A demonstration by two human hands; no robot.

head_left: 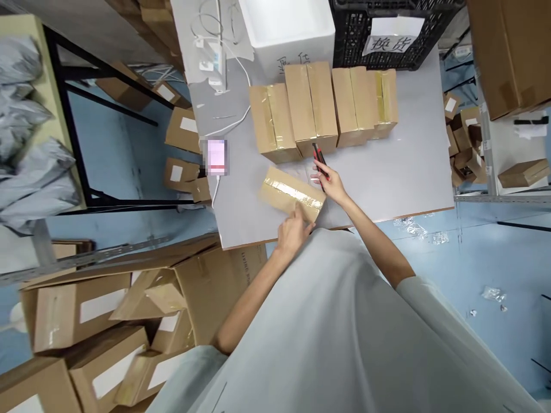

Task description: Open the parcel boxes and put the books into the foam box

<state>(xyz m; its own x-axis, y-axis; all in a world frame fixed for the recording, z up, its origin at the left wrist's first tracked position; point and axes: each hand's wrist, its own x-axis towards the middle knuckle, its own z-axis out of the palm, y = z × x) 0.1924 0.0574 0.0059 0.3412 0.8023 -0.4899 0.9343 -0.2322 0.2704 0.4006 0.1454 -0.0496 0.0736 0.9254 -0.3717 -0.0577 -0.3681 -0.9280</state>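
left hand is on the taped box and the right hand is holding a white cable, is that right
The cable is wrong: the head view shows the right hand holding a red-and-black tool. The left hand is on the taped box.

left fingers (298, 212): index extended | right fingers (323, 168): curled | arms (372, 233): reaching forward

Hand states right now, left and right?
Left hand: touching the taped box; whether it grips can't be told.
Right hand: closed on the red-and-black cutter.

A sign (392, 36) on the black crate (349, 43) reads "换货"; writing (282, 64) on the white bin (295, 47) is unclear.
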